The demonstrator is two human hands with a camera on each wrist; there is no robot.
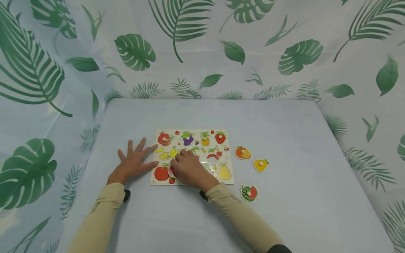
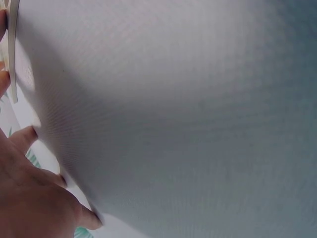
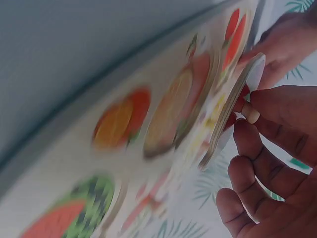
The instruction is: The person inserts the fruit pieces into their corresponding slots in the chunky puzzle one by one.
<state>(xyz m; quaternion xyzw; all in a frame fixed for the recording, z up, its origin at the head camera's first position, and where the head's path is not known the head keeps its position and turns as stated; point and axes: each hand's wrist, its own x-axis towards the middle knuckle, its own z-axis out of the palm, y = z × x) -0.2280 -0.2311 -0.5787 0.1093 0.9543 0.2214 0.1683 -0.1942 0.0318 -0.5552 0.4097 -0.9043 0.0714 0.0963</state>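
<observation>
A fruit puzzle board lies on the white table. My left hand is spread flat at its left side, with thumb and index finger reaching the board's edge. Over the board's lower left, my right hand pinches a red-faced puzzle piece by its wooden knob. The piece is tilted close above the board, its fruit mostly hidden by my fingers. Knobbed pieces sit in the board, among them the pomegranate, grapes, pineapple, strawberry and bananas.
Right of the board lie three loose pieces: an orange, a yellow pear and a watermelon. A pear picture without a knob shows at the board's lower right. Leaf-patterned cloth hangs behind the table.
</observation>
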